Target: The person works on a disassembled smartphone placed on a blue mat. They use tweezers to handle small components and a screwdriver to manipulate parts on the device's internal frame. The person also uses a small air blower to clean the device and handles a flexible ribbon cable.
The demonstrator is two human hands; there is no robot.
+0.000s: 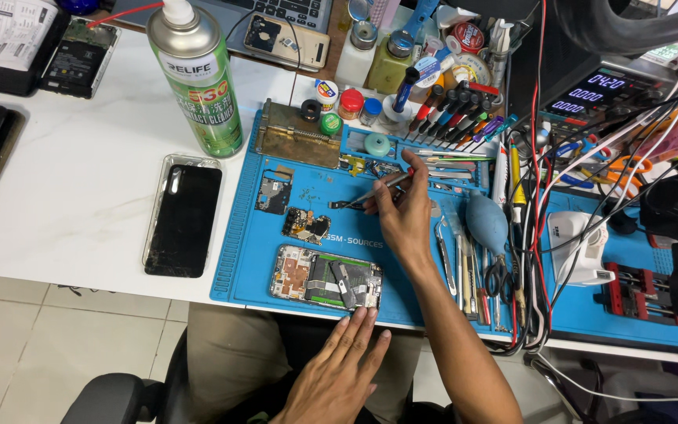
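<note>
An opened phone (326, 276), its back off and its insides showing, lies on the blue work mat (237, 259) near the front edge. My left hand (344, 369) rests flat with fingers spread at the mat's edge, fingertips just below the phone. My right hand (403, 206) is above the mat's middle, pinching metal tweezers (370, 194) whose tips hold a small dark part (340, 205). A small circuit board (306, 225) and a dark cover piece (274, 192) lie on the mat to the left of the tweezers.
A green spray can (198, 74) stands at the back left. A black phone in a clear case (184, 216) lies left of the mat. Screwdrivers (453, 114), bottles, a blue air blower (486, 222), loose tools, cables and a power supply (594, 90) crowd the right.
</note>
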